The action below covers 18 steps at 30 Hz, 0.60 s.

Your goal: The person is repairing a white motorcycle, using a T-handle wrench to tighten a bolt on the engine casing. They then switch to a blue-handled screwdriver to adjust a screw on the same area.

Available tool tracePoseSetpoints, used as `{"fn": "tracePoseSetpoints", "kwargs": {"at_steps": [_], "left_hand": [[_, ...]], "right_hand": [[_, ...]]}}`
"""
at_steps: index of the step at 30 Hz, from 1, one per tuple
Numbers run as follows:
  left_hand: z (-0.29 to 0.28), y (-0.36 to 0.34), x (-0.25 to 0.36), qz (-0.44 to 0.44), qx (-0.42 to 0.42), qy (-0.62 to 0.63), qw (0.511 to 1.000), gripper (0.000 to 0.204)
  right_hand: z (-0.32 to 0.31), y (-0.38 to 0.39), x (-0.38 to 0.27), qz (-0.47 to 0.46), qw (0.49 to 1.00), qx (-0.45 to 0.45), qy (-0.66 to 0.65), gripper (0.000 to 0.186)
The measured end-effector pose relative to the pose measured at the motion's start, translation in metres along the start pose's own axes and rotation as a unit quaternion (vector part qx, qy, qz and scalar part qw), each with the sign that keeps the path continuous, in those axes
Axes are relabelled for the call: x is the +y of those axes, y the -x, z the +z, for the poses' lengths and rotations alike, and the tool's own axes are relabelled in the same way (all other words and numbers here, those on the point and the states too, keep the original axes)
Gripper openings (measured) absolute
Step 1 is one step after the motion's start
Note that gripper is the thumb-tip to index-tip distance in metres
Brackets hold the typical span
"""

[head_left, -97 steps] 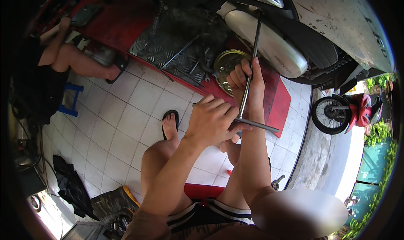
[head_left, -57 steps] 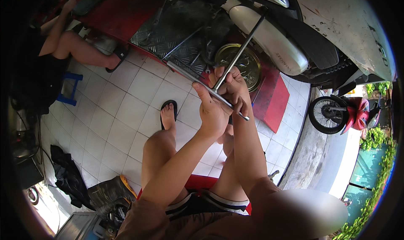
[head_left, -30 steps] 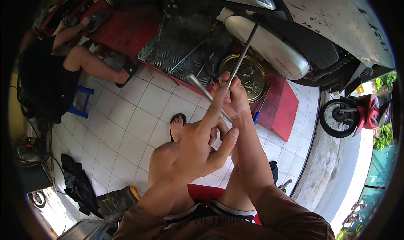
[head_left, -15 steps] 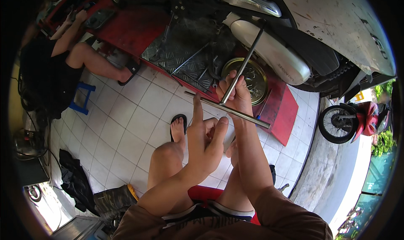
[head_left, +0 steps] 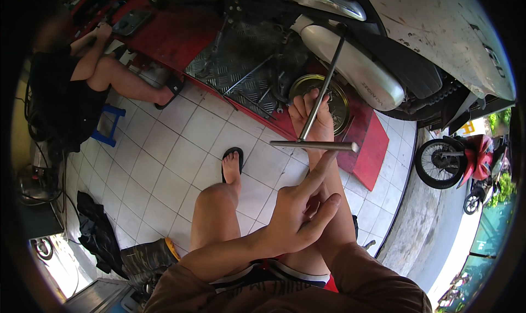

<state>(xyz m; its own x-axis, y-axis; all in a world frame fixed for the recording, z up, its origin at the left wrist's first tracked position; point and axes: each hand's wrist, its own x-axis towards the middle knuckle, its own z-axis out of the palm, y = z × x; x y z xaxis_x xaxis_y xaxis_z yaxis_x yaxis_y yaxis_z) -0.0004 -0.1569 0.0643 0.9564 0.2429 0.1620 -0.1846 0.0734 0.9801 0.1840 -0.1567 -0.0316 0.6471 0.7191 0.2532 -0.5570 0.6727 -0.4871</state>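
Observation:
In my right hand (head_left: 313,114) is a steel T-handle wrench (head_left: 324,94), its fingers curled around the shaft below the crossbar. The far tip of the shaft meets the upper edge of a long silver cover (head_left: 353,66) on the motorcycle; what it fits onto is too dark to make out. My left hand (head_left: 301,214) is nearer to me, palm partly turned up. Its index finger reaches out to the right end of the crossbar (head_left: 318,145), while the thumb stands apart and the other fingers bend loosely. Behind my right hand sits a round gold-rimmed tin (head_left: 342,96).
Tools, including a long metal rod (head_left: 249,74), lie on the red lift platform's (head_left: 364,154) tread plate. At the left another person (head_left: 71,83) sits near a blue stool (head_left: 109,125). A red motorbike (head_left: 479,157) stands outside, right. Black cloth (head_left: 98,236) lies on the white tiles.
The T-handle's crossbar has turned, and its nearer end now points right. My left index finger has shifted from the crossbar's left side to its right end. The seated person's arms have moved slightly.

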Motion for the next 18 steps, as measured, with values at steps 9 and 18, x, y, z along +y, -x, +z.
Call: {"fn": "tracePoseSetpoints", "kwargs": {"at_steps": [9, 18], "left_hand": [[0.002, 0.003, -0.021, -0.064, 0.020, 0.063, 0.996, 0.071], [0.017, 0.005, -0.013, -0.093, 0.009, 0.156, 0.983, 0.055]], "right_hand": [[-0.003, -0.003, -0.002, -0.018, 1.000, 0.008, -0.010, 0.033], [-0.001, -0.003, 0.001, -0.019, 0.999, 0.030, -0.032, 0.032]]}}
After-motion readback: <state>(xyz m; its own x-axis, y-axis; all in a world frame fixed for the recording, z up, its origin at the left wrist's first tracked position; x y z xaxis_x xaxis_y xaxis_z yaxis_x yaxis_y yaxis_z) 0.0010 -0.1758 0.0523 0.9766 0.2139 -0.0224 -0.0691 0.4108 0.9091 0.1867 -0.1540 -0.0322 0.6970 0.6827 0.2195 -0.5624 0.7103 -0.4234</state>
